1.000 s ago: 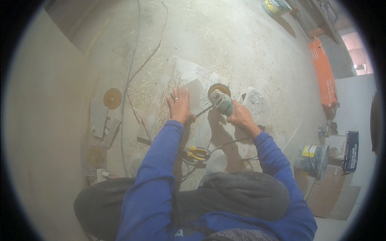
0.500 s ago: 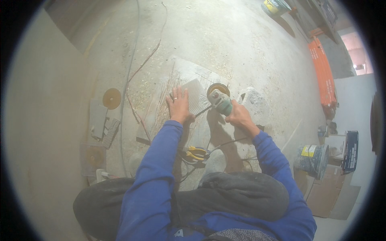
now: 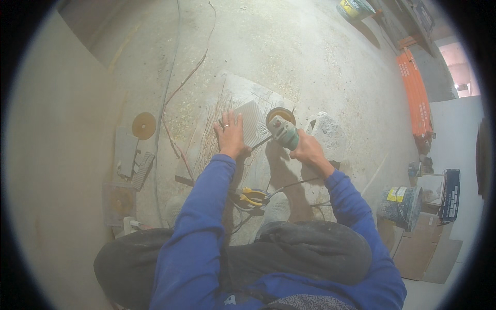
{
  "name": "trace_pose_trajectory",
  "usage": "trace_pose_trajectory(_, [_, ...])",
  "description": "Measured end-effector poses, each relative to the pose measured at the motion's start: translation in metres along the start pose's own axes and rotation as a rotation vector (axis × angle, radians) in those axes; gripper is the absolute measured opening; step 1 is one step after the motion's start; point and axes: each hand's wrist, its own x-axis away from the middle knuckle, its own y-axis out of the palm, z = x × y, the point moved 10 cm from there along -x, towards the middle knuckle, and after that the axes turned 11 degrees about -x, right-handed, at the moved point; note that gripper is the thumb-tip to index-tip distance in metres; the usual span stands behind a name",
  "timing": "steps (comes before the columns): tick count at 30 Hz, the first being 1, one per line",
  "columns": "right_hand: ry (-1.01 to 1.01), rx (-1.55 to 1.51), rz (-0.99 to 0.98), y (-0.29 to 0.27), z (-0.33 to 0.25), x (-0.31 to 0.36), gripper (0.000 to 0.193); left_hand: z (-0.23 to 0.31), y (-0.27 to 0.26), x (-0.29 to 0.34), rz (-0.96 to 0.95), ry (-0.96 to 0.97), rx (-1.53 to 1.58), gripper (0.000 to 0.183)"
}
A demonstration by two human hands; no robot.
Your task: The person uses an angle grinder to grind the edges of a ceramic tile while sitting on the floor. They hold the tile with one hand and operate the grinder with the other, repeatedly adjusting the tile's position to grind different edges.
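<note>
My right hand (image 3: 309, 151) is wrapped round the body of an angle grinder (image 3: 285, 133), green and dust-covered. Its round disc (image 3: 280, 115) stands at the right edge of a ribbed grey tile piece (image 3: 249, 120). My left hand (image 3: 230, 135) lies with fingers spread on the tile's left side, pressing it down. Beneath the tile is a scored, dusty board (image 3: 261, 93). A dark bar-like part reaches from the grinder toward my left thumb; whether the thumb touches it I cannot tell. Yellow-handled pliers (image 3: 252, 197) lie near my shoe.
A spare disc (image 3: 143, 126) and cut tile strips (image 3: 142, 170) lie to the left. Right of the grinder rests a whitish block (image 3: 324, 130). Cables (image 3: 200, 61) cross the floor. A bucket (image 3: 400, 206) and cardboard (image 3: 419, 243) stand at the right, near orange boxes (image 3: 415, 98).
</note>
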Motion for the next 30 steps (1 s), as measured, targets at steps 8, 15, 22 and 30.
trace_pose_trajectory(8, [-0.008,0.015,0.014,-0.002,-0.007,-0.003,0.068,0.000,0.000,0.000,-0.011,-0.001,-0.002,0.129])
trace_pose_trajectory(15, [0.004,-0.013,0.043,-0.003,-0.003,-0.003,0.070,0.000,-0.001,0.001,-0.023,0.003,0.006,0.130])
trace_pose_trajectory(22, [-0.007,-0.066,0.054,-0.012,0.002,0.001,0.068,0.000,0.001,-0.001,0.020,0.018,0.046,0.133])
trace_pose_trajectory(30, [-0.011,-0.034,0.038,-0.012,0.000,0.000,0.060,-0.001,0.006,-0.004,0.027,0.018,0.053,0.135])
